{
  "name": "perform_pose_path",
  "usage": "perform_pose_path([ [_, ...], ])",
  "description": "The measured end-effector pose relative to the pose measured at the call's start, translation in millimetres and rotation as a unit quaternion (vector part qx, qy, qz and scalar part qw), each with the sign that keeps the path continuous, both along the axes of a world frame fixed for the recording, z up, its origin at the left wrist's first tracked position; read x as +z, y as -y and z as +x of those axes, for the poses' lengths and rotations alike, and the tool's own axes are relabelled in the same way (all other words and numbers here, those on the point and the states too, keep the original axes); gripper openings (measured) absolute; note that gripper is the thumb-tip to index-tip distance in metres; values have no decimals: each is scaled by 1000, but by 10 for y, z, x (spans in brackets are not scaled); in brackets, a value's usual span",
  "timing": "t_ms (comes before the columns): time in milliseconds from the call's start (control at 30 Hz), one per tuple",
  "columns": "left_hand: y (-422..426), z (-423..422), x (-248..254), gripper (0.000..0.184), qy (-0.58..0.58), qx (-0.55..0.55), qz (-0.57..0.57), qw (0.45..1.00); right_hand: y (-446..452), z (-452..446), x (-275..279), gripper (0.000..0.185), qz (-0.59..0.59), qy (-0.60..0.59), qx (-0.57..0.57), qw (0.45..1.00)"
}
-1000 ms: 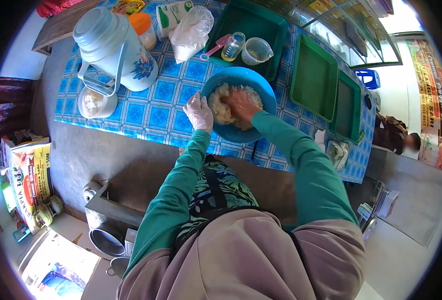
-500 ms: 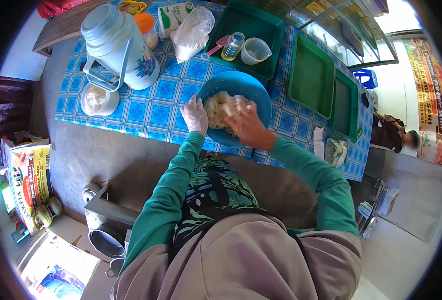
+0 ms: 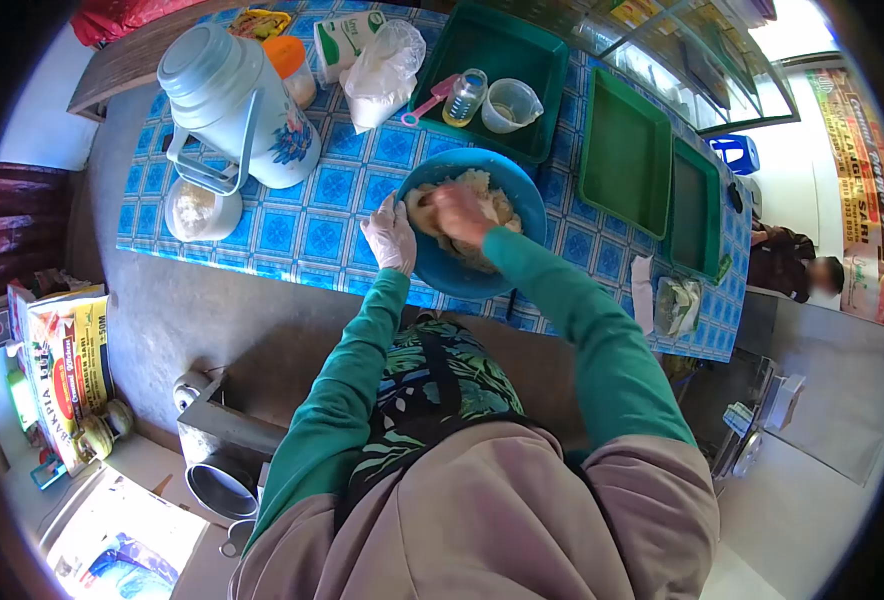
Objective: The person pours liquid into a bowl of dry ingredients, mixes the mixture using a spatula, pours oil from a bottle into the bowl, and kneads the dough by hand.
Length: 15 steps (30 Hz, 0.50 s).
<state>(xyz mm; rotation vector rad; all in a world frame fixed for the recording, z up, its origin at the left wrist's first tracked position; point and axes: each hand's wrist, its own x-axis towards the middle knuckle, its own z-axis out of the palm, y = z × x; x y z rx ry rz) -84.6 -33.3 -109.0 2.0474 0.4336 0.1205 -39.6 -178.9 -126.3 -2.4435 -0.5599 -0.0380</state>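
Observation:
A blue bowl [image 3: 530, 235] sits near the table's front edge with pale, crumbly dough [image 3: 492, 193] in it. My left hand [image 3: 390, 236], in a thin translucent glove, grips the bowl's left rim. Down in the bowl, my right hand [image 3: 460, 214] presses into the dough; motion blurs its fingers, so their closure is unclear. Behind the bowl, a green tray [image 3: 522, 70] carries a clear measuring cup [image 3: 511, 106], a small glass jar [image 3: 465, 98] with yellowish liquid and a pink spoon [image 3: 429, 101].
Left of the bowl stand a large flowered thermos [image 3: 237, 105], a tub of white powder [image 3: 202, 210] and a plastic bag [image 3: 382, 80]. Two more green trays [image 3: 624, 150] lie to the right, near a glass case [image 3: 702, 70]. Another person [image 3: 787, 262] is at far right.
My right hand has moved left across the dough, and its forearm now reaches over the bowl's right side. More dough shows at the back right. My left hand stays at the rim.

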Motion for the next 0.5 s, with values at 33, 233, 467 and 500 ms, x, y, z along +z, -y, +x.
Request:
perform_pose_path([
  [33,-5,3,-72,27,12,4,6,1000,57,-60,588,17,30,-142,-30,989],
  [233,-4,-12,-119,27,4,-2,8,1000,1048,-636,1073,15,-406,154,138,890],
  [467,131,64,-108,28,22,54,-9,998,261,-511,578,17,-323,-121,79,935],
  [500,139,55,-56,28,11,57,-2,998,153,-494,538,17,-286,-137,7,948],
])
